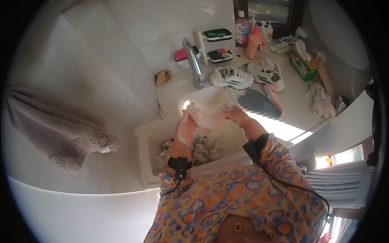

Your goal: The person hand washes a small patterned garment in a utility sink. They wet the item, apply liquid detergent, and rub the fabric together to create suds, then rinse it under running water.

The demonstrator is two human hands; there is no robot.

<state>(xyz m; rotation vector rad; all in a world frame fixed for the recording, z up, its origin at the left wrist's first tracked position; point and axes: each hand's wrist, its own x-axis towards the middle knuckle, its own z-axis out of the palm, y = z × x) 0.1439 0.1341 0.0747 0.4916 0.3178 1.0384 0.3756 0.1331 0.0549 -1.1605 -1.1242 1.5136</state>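
Note:
A wet, pale piece of cloth (209, 120) is stretched between my two hands above the laundry sink (145, 156). My left hand (186, 127) grips its left side, with soap suds on the wrist. At its other end my right hand (235, 115) pinches the fabric. What garment the cloth is, I cannot tell. Below my hands, patterned laundry (200, 152) lies in the basin, partly hidden by my left forearm. The chrome faucet (192, 60) rises behind the cloth.
White sneakers (232, 77) and grey insoles (258, 101) rest right of the basin. Behind them stand a pink detergent bottle (255, 45) and a soap rack (218, 56). A green box (304, 65) and crumpled cloth (320, 101) lie farther right. A towel (60, 130) hangs at left.

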